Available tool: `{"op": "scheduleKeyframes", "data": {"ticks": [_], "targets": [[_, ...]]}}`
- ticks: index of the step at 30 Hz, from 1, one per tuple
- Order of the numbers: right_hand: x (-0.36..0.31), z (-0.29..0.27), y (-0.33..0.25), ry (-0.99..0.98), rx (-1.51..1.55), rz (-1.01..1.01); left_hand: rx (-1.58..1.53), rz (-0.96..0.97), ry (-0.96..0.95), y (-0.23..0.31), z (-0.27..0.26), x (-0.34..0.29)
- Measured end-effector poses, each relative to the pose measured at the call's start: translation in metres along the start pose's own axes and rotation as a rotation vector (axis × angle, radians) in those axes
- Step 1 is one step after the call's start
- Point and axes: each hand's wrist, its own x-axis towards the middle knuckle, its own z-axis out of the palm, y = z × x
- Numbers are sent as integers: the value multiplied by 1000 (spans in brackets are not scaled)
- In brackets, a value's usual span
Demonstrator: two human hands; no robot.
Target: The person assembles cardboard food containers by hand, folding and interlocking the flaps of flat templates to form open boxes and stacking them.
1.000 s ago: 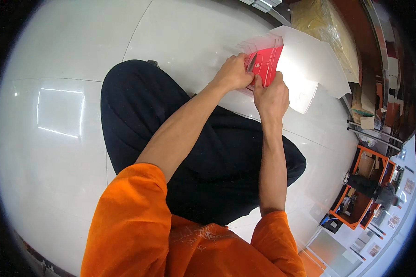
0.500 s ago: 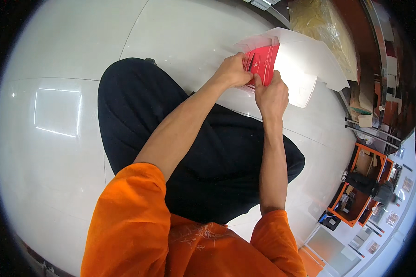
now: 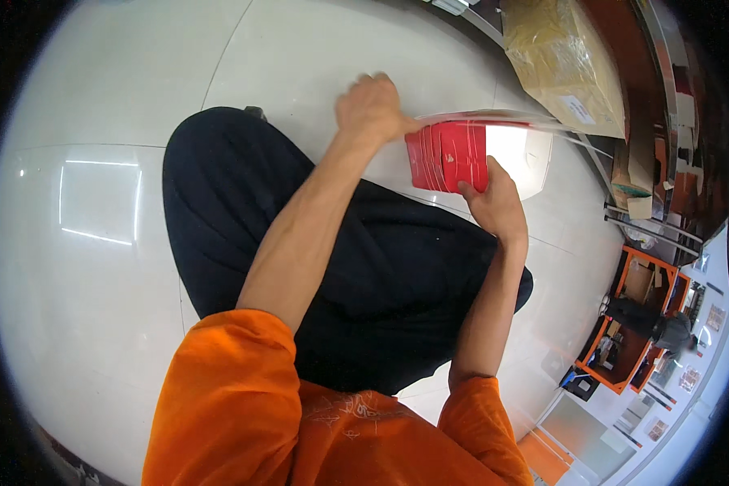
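Observation:
A folded card piece point(image 3: 454, 158) with red layered panels and a small pale mark lies over the floor ahead of me. Beyond its right edge shows a bright white panel point(image 3: 514, 158), which seems to belong to the same card. My right hand point(image 3: 498, 198) grips the red part at its lower right, thumb on top and fingers beneath. At the card's upper left is my left hand point(image 3: 370, 105), knuckles up and smeared by motion. Its thumb side reaches the card's corner; whether it grips there is unclear. Along the top edge, a thin whitish flap point(image 3: 526, 123) is blurred.
I sit cross-legged in black trousers point(image 3: 364, 275) on glossy pale floor tiles point(image 3: 97, 308). A taped brown carton point(image 3: 567, 73) stands at the upper right, beside dark furniture. Farther right, a person point(image 3: 660, 324) is near orange-framed shelving point(image 3: 624, 340).
My left hand has moved left and up off the red panels. The right hand and card have come down nearer to me. The white sheet has swung from spread out to nearly edge-on.

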Motion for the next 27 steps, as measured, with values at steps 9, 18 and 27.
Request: {"op": "scheduleKeyframes", "data": {"ticks": [9, 18, 27], "targets": [[34, 23, -39, 299, -271, 210, -250, 516, -37, 4, 38, 8], [26, 33, -29, 475, -238, 47, -293, 459, 40, 0, 36, 3], [32, 33, -25, 464, -243, 87, -254, 394, -14, 6, 32, 2]]}}
